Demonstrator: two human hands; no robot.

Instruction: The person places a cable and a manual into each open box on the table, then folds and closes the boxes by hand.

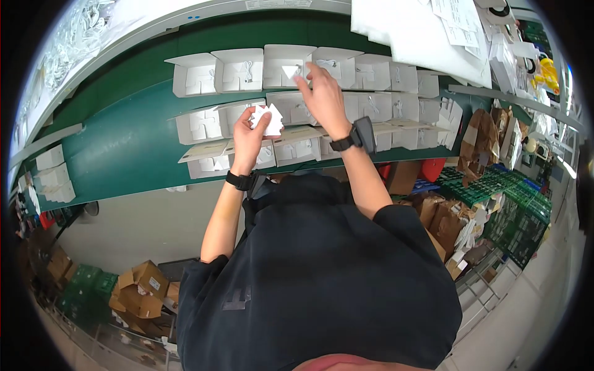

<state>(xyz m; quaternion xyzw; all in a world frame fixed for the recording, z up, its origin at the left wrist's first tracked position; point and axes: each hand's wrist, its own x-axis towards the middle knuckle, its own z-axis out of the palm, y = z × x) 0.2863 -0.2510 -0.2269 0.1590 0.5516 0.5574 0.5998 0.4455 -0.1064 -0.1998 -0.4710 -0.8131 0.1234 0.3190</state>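
Note:
My left hand (250,133) is closed on a small stack of white card pieces (269,122), fanned with pointed corners, above the middle row of boxes. My right hand (325,96) reaches over the back row, thumb and fingers apart. Beside its thumb tip, inside a white open box (272,57), shows a white triangular piece (290,72); whether the thumb touches it I cannot tell. Three rows of open white boxes stand on the green table (117,142). Several hold a coiled white cable, such as this cable (249,71).
Stacked white boxes (54,175) stand at the table's left end. A white foam sheet (408,28) with papers overhangs the back right. Green crates (516,213) and brown cardboard are on the right; an open carton (141,287) sits at lower left.

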